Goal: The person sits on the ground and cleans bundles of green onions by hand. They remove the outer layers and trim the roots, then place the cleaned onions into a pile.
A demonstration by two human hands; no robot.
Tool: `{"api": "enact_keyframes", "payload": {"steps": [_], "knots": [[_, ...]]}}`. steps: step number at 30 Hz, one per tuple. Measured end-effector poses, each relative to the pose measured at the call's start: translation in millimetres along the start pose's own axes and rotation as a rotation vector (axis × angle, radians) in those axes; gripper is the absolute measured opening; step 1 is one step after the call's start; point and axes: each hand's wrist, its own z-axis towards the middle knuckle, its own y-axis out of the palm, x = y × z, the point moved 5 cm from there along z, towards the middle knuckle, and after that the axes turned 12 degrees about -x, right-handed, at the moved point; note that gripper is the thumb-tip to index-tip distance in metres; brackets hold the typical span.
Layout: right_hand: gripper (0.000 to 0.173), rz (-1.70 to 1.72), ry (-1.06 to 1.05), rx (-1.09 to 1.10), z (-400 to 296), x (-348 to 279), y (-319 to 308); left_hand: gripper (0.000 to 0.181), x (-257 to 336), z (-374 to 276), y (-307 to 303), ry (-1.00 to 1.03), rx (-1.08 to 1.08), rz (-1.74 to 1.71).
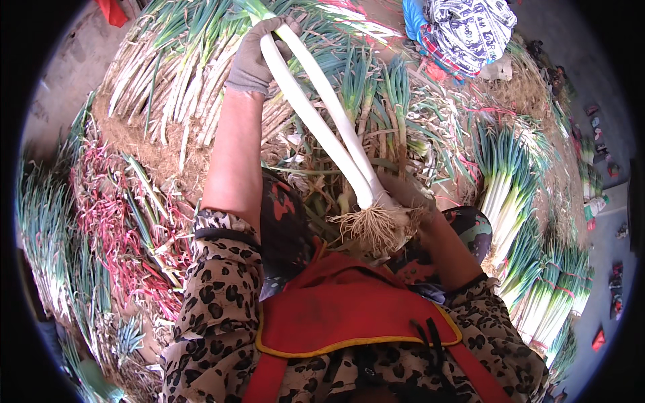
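My left hand (259, 58), in a grey knit glove, is closed around the upper part of two long white green-onion stalks (322, 111), where they pass into green leaves. The stalks slant down to the right and meet at a tuft of pale, stringy roots (375, 224) above my lap. At that lower end my right hand (410, 199), also gloved, grips the base of the stalks from the right. It is in shadow and blurred, and its fingertips are partly hidden. Both stalks look smooth and clean.
Unpeeled green onions with brown roots (166, 95) are heaped at the upper left. Red ties and dry leaves (126, 216) litter the left. Clean white-stemmed onions (504, 181) and tied bundles (549, 297) lie at right. A person in a patterned head covering (468, 30) is at the upper right.
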Motion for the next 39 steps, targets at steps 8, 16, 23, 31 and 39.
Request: {"api": "enact_keyframes", "payload": {"steps": [8, 16, 23, 31, 39], "knots": [[0.027, -0.253, -0.107, 0.321, -20, 30, -20, 0.023, -21, 1, 2, -0.099, 0.06, 0.106], [0.033, 0.216, -0.248, 0.351, -32, -38, 27, 0.019, -37, -2, -17, -0.028, 0.553, 0.332], [0.012, -0.036, 0.221, 0.577, -140, -53, 86, 0.014, -32, -14, -37, -0.045, 0.637, 0.359], [0.015, -0.339, 0.356, 0.503, -229, -24, 86, 0.012, -18, -24, -50, -0.107, 0.749, 0.57], [0.042, -1.08, -0.127, 0.715, -88, -106, 58, 0.008, -73, -11, -12, -0.199, 0.543, 0.5]]}}
